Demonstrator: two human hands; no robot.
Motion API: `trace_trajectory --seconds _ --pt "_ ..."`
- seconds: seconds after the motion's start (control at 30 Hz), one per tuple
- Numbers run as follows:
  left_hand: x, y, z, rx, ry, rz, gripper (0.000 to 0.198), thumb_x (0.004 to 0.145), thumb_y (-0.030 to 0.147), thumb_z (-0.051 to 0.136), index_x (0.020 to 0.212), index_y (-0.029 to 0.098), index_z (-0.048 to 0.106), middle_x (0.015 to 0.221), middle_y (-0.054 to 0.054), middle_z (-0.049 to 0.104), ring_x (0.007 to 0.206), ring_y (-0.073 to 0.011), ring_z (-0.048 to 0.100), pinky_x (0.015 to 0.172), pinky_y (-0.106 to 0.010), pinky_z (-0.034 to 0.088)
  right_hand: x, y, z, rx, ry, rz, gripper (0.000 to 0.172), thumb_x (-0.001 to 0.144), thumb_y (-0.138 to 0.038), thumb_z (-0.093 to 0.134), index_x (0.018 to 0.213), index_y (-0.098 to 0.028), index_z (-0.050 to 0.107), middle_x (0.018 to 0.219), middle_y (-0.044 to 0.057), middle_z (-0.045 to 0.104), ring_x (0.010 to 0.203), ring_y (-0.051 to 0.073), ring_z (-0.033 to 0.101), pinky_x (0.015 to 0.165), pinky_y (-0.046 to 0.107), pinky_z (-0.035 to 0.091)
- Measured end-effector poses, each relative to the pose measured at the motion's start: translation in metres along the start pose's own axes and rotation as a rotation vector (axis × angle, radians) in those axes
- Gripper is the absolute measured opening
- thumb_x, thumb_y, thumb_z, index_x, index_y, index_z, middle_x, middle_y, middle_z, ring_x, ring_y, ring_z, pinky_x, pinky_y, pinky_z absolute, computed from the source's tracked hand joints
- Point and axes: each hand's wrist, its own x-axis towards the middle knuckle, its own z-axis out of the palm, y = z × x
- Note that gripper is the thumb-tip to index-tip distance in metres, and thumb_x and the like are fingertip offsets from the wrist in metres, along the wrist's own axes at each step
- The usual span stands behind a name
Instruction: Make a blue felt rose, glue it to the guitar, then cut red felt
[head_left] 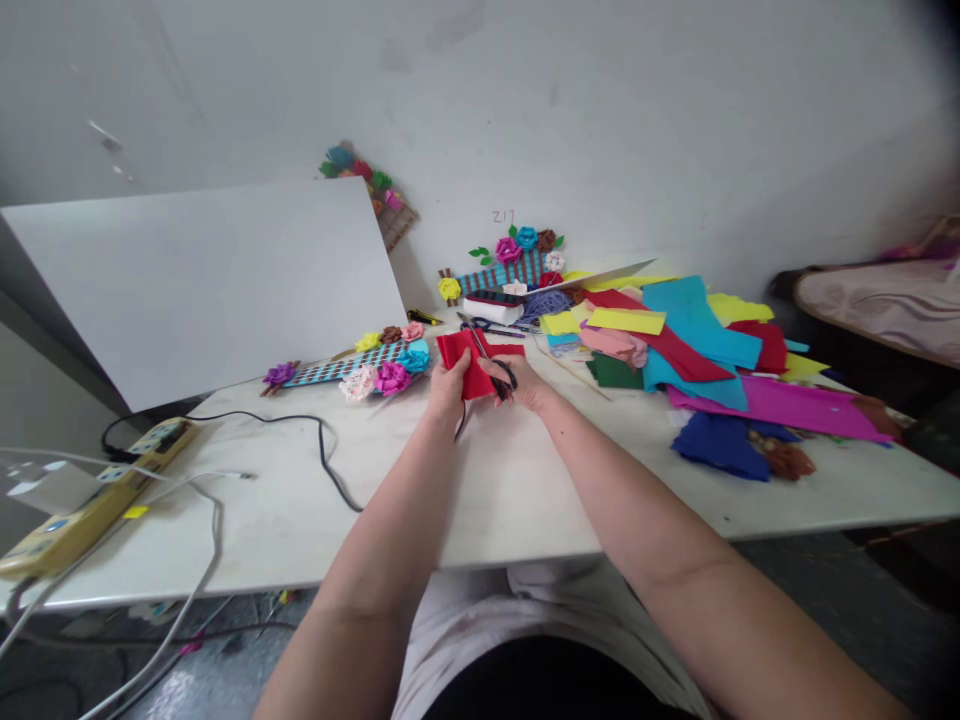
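My left hand (448,388) is closed on a piece of red crepe paper (475,380), thumb on top, above the middle of the table. In my right hand (526,383) is a pair of scissors (478,343) with dark handles, its blades pointing up and left across the red paper. Whether the blades are cutting through the paper I cannot tell. Just left of my hands lies a woven blue and brown strip (337,368) decorated with paper flowers. Some of the red paper shows behind my right fingers.
Coloured paper sheets (697,340) are heaped on the right. A second flowered weaving (502,270) leans on the wall. A white board (202,290) stands at the back left. On the left, a power strip (97,500) trails cables over the table (517,510).
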Motion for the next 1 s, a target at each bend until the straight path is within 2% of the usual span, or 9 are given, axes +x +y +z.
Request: trace_trajectory --seconds 0.23,0.53,0.77,1.0 --pt "0.0021 -0.0025 -0.0023 0.006 -0.003 -0.007 0.038 0.057 0.032 0.08 0.086 0.015 0.063 0.079 -0.005 0.068 0.071 -0.0186 0.065 0.075 -0.034 0.05 -0.0014 -0.0034 0.0013 0.008 0.023 0.002 0.048 0.066 -0.06 0.067 0.06 -0.017 0.046 0.039 -0.004 0.049 0.03 0.01 0.051 0.027 0.018 0.022" --pt "-0.0006 -0.0007 -0.0001 -0.005 -0.008 -0.011 0.043 0.05 0.034 0.082 0.083 0.015 0.061 0.074 -0.003 0.068 0.063 -0.0157 0.063 0.068 -0.03 0.051 -0.0002 -0.0026 0.0036 -0.004 0.059 0.005 0.045 0.065 -0.057 0.069 0.059 -0.018 0.046 0.037 -0.006 0.046 0.029 0.01 0.049 0.026 0.018 0.022" --pt "0.0002 -0.0012 -0.0008 0.01 -0.011 -0.006 0.042 0.053 0.035 0.082 0.083 0.015 0.061 0.074 -0.004 0.068 0.065 -0.0168 0.064 0.069 -0.032 0.05 -0.0009 -0.0043 0.005 0.01 0.075 0.001 0.044 0.064 -0.054 0.07 0.059 -0.018 0.046 0.037 -0.006 0.046 0.028 0.009 0.047 0.025 0.017 0.022" --pt "0.0009 -0.0015 -0.001 0.008 -0.007 -0.002 0.042 0.053 0.034 0.081 0.084 0.014 0.061 0.075 -0.004 0.068 0.065 -0.0171 0.064 0.069 -0.032 0.05 0.0043 0.0041 0.0027 0.009 0.066 -0.034 0.041 0.068 -0.05 0.069 0.058 -0.018 0.046 0.036 -0.006 0.047 0.027 0.008 0.045 0.025 0.017 0.023"
